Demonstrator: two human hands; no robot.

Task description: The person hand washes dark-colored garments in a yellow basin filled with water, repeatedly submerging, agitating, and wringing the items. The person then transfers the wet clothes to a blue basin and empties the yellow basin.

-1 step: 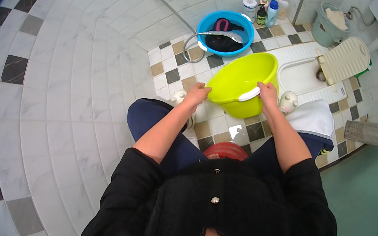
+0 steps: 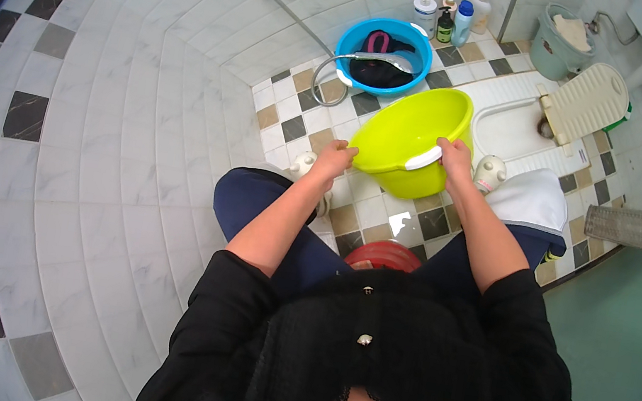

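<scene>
A lime-green plastic basin [image 2: 412, 131] is tilted in front of me between my knees, its inner wall bare where I can see it. My left hand [image 2: 335, 158] pinches the left end of its rim. On the near right side, my right hand [image 2: 453, 159] is closed on the rim beside a white grip [image 2: 424, 159]. Beyond it stands a blue basin [image 2: 349, 34] holding dark clothes [image 2: 383, 74] with some pink. Across the top of the blue basin lies a shower head [image 2: 393, 62], its metal hose looping down to the floor.
Several pump bottles [image 2: 424, 11] stand by the far wall. A squat toilet [image 2: 509, 128] with a beige cover [image 2: 586, 104] and a grey-green bin [image 2: 559, 49] are at the far right. Under me is a red stool [image 2: 382, 254]. A brush holder [image 2: 623, 227] juts in at the right.
</scene>
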